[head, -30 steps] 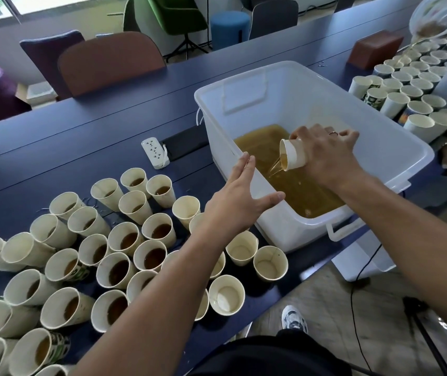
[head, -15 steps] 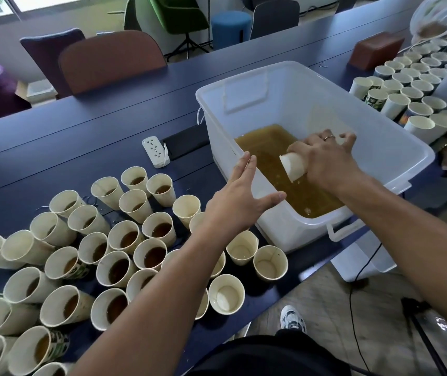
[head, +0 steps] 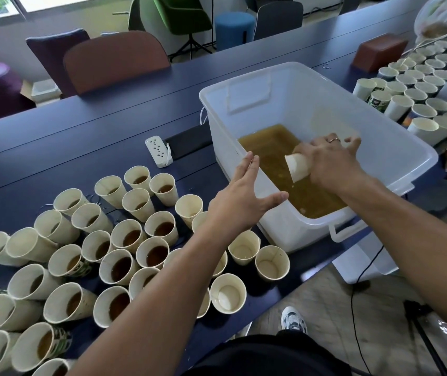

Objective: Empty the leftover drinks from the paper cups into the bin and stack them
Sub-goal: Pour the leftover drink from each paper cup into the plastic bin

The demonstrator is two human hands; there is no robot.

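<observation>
The paper cups (head: 160,226) are cream, some with green print, holding brown drink. The bin (head: 284,229) is translucent white with amber liquid; the table (head: 81,137) is dark blue.

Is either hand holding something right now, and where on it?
The right hand grips a tipped paper cup around its base end, over the bin. The left hand holds nothing.

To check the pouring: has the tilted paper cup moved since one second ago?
Yes. The white paper cup has tipped mouth-down, lower inside the translucent plastic bin.
</observation>
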